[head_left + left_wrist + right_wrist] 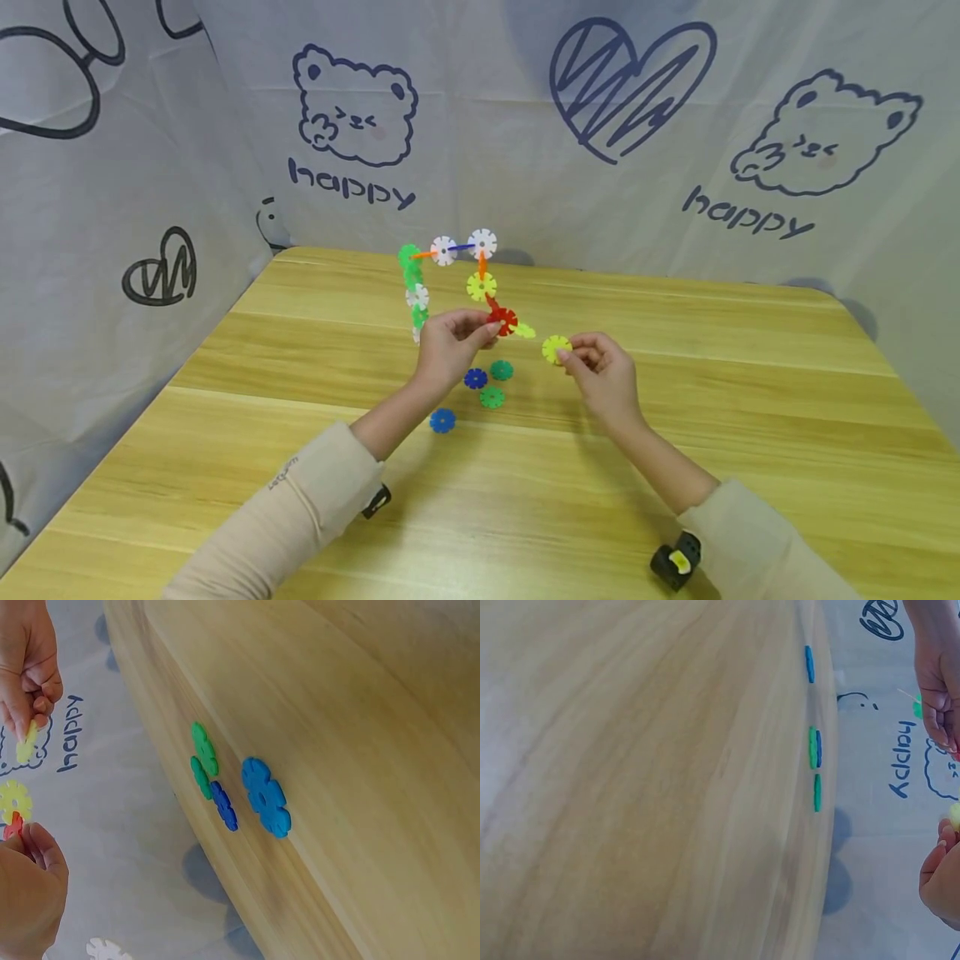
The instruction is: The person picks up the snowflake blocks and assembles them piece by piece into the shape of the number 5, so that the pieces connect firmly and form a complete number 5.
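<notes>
Above the table, my left hand (455, 343) pinches a red notched disc (504, 322) between thumb and fingers. That disc belongs to a chain of interlocked plastic snowflake discs, with a yellow disc (482, 287), white discs (482, 244) and green discs (409, 257) curving up and round to the left. A yellow-green disc (524, 331), seen nearly edge-on, juts right from the red one. To its right, my right hand (606, 379) pinches a loose yellow disc (557, 350) by its edge, apart from the chain. Part of the chain's left side is hidden behind my left hand.
Loose discs lie on the wooden table (750, 433) below my hands: a dark blue disc (476, 378), two green discs (492, 397) and a lighter blue disc (265, 796). A pale printed cloth (510, 150) hangs behind the table's far edge.
</notes>
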`<action>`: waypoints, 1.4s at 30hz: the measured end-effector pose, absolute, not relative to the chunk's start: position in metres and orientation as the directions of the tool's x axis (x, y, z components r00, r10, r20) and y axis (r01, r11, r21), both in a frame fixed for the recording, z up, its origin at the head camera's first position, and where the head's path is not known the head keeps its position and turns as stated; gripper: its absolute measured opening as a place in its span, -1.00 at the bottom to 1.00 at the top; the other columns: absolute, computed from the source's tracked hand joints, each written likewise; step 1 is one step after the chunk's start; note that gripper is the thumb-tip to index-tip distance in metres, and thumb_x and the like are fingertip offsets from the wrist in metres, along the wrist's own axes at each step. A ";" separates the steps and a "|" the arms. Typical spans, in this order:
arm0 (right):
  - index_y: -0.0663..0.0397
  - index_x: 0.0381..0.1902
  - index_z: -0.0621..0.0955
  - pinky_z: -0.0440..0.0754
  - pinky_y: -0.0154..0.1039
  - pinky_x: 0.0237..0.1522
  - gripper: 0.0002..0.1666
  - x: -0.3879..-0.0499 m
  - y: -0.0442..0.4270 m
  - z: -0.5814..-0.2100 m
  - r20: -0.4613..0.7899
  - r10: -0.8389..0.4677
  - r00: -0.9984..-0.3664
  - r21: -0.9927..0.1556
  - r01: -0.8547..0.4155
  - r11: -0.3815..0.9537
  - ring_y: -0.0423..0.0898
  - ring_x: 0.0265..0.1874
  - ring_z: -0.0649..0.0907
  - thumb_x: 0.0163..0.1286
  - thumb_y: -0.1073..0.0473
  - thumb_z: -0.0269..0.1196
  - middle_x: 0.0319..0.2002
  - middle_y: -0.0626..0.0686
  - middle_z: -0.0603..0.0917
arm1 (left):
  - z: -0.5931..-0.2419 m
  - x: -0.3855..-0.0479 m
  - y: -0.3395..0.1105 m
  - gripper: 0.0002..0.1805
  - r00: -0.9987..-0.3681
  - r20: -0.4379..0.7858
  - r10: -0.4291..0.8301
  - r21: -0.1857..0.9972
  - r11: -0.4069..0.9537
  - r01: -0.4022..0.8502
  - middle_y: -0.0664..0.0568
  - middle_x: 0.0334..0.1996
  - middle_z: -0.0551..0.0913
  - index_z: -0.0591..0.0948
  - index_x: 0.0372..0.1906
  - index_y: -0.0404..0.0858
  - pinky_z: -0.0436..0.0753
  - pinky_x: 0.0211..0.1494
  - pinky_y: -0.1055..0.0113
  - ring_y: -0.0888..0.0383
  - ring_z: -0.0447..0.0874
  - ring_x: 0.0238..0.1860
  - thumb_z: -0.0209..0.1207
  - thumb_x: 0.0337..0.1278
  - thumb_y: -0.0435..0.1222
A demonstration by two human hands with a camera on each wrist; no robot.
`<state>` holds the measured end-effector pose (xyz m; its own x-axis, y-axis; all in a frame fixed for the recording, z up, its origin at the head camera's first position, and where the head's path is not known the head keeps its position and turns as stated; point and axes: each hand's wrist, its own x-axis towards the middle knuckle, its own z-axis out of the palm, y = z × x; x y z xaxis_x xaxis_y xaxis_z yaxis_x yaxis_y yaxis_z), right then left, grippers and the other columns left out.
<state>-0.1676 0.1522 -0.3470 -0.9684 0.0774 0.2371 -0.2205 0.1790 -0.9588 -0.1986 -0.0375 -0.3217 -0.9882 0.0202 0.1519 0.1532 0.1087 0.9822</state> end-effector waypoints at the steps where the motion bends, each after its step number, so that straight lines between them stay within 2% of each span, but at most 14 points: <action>1: 0.45 -0.21 0.50 0.55 -0.53 -0.45 -0.80 -0.168 0.152 -0.347 0.240 0.079 -0.968 -0.959 -0.223 0.173 -0.34 -0.55 0.57 0.23 0.41 0.22 -0.59 -0.25 0.59 | -0.322 -0.198 -0.037 -0.85 -0.989 0.150 0.021 0.983 0.108 0.151 -0.32 -0.35 0.67 0.63 -0.27 -0.51 0.72 -0.27 0.36 0.30 0.63 -0.51 0.21 0.08 -0.47; 7: 0.48 -0.23 0.49 0.56 -0.54 -0.44 -0.80 -0.169 0.152 -0.345 0.265 0.093 -0.960 -0.956 -0.249 0.157 -0.35 -0.55 0.57 0.22 0.43 0.22 -0.60 -0.33 0.58 | -0.323 -0.198 -0.036 -0.84 -0.992 0.120 0.028 0.987 0.109 0.122 -0.30 -0.32 0.68 0.63 -0.26 -0.49 0.71 -0.26 0.37 0.36 0.61 -0.50 0.21 0.09 -0.44; 21: 0.45 -0.24 0.51 0.56 -0.51 -0.49 -0.84 -0.171 0.146 -0.345 0.301 0.111 -0.947 -0.951 -0.290 0.107 -0.35 -0.57 0.56 0.20 0.47 0.21 -0.61 -0.27 0.59 | -0.323 -0.196 -0.032 -0.85 -0.989 0.146 0.030 0.983 0.106 0.149 -0.32 -0.33 0.68 0.63 -0.26 -0.51 0.71 -0.28 0.37 0.32 0.63 -0.50 0.20 0.09 -0.46; 28: 0.45 -0.24 0.49 0.54 -0.52 -0.50 -0.83 -0.171 0.146 -0.345 0.290 0.120 -0.949 -0.955 -0.278 0.103 -0.36 -0.56 0.57 0.20 0.47 0.21 -0.60 -0.28 0.60 | -0.324 -0.197 -0.033 -0.84 -0.992 0.117 0.040 0.988 0.101 0.120 -0.30 -0.31 0.68 0.63 -0.25 -0.49 0.71 -0.27 0.39 0.35 0.61 -0.50 0.20 0.09 -0.45; 37: 0.47 -0.24 0.49 0.53 -0.52 -0.51 -0.84 -0.171 0.144 -0.344 0.298 0.111 -0.948 -0.953 -0.288 0.095 -0.36 -0.57 0.56 0.21 0.48 0.20 -0.60 -0.28 0.60 | -0.324 -0.196 -0.032 -0.83 -0.991 0.122 0.053 0.985 0.119 0.127 -0.28 -0.33 0.69 0.64 -0.24 -0.47 0.72 -0.20 0.25 0.35 0.62 -0.50 0.20 0.10 -0.42; 42: 0.49 -0.25 0.47 0.55 -0.52 -0.49 -0.83 -0.170 0.143 -0.343 0.283 0.095 -0.954 -0.957 -0.274 0.094 -0.36 -0.56 0.57 0.23 0.47 0.19 -0.61 -0.29 0.59 | -0.325 -0.195 -0.032 -0.84 -0.989 0.136 0.057 0.979 0.145 0.143 -0.28 -0.34 0.68 0.64 -0.25 -0.47 0.72 -0.26 0.35 0.26 0.66 -0.46 0.20 0.10 -0.43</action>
<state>-0.1701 0.1430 -0.3429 -0.9545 0.0946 0.2829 -0.2743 0.0943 -0.9570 -0.1950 -0.0322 -0.3247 -0.9890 0.0574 0.1360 0.1431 0.1447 0.9791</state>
